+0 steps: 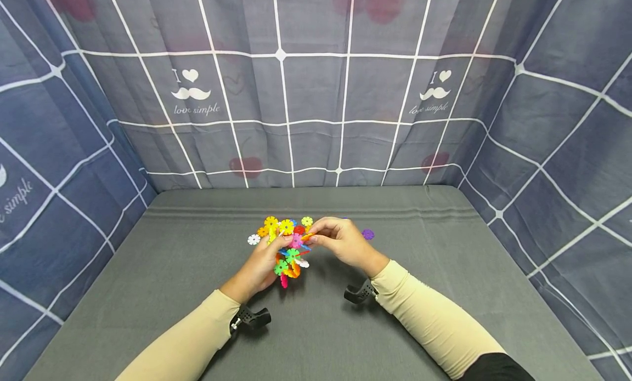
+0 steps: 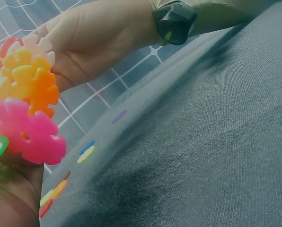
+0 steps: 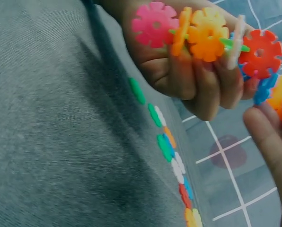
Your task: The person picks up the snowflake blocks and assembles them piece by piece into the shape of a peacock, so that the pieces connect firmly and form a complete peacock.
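My left hand (image 1: 257,265) grips a chain of interlocked, notched plastic flower discs, with its fingers curled behind it. In the head view the chain shows a pink disc (image 1: 296,240) and a green disc (image 1: 293,255). A red disc (image 3: 261,54) sits near the chain's end in the right wrist view. My right hand (image 1: 350,245) pinches an orange disc (image 3: 279,97) between thumb and fingertip. That disc meets a blue disc (image 3: 264,90) beside the red one; whether they are slotted together I cannot tell. Orange discs (image 2: 27,85) hang from the chain in the left wrist view.
Loose discs lie on the grey cloth-covered table (image 1: 316,337) beyond my hands, among them a white one (image 1: 254,239), a yellow one (image 1: 307,221) and a purple one (image 1: 368,234). Blue-grey checked curtains (image 1: 316,96) enclose the back and sides.
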Demonstrator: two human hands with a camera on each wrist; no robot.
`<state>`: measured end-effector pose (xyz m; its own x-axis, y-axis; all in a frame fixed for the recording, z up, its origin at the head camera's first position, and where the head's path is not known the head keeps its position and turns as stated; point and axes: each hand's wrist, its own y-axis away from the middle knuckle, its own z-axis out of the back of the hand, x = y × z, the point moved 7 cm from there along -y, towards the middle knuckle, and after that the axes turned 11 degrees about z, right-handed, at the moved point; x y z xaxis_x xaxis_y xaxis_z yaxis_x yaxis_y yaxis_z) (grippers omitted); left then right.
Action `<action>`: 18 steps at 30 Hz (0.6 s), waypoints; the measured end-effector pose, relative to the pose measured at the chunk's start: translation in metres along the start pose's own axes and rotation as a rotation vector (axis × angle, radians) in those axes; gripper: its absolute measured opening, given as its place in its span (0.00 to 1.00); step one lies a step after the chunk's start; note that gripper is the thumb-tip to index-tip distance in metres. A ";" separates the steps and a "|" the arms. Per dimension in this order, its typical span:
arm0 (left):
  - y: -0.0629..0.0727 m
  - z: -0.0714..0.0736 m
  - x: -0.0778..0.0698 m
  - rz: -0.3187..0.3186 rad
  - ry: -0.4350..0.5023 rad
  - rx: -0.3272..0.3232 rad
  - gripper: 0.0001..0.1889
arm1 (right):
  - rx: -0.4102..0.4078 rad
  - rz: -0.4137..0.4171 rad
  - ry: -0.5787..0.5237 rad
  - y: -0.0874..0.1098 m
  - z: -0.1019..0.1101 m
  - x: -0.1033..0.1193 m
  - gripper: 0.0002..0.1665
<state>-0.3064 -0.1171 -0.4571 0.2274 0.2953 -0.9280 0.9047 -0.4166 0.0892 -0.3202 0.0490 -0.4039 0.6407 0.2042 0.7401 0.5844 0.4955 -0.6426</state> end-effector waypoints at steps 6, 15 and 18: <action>0.000 -0.002 0.005 0.021 0.088 -0.036 0.08 | -0.044 0.230 0.225 0.000 -0.005 0.016 0.11; 0.001 -0.003 0.007 0.008 0.111 -0.111 0.06 | -0.089 0.415 0.432 0.004 -0.011 0.028 0.11; 0.002 -0.004 0.008 0.017 0.105 -0.109 0.06 | -0.084 0.452 0.466 0.007 -0.013 0.028 0.11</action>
<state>-0.3015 -0.1122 -0.4632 0.2743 0.3796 -0.8835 0.9329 -0.3279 0.1488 -0.2919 0.0470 -0.3898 0.9701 -0.0199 0.2418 0.2314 0.3756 -0.8974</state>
